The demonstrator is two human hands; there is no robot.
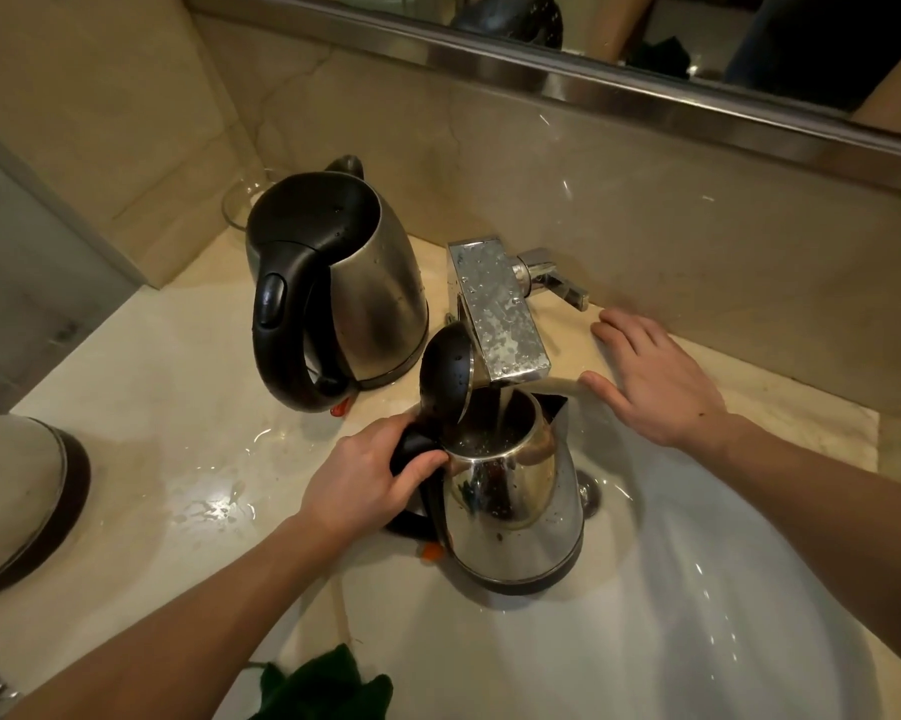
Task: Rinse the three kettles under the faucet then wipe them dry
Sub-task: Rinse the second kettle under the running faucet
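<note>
I see the faucet (500, 309) running, its stream falling into the first kettle (516, 511). This steel kettle sits roughly upright right beneath the spout with its black lid tipped open, and my left hand (365, 480) grips its handle. The second kettle (354, 298), steel with its black lid shut, stands just left of the faucet, handle toward me. The third kettle (17, 491) sits far left of the faucet, cut off by the frame edge.

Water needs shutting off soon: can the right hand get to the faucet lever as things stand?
Probably yes: the right hand lies open on the counter right beside the lever, with nothing between them.
</note>
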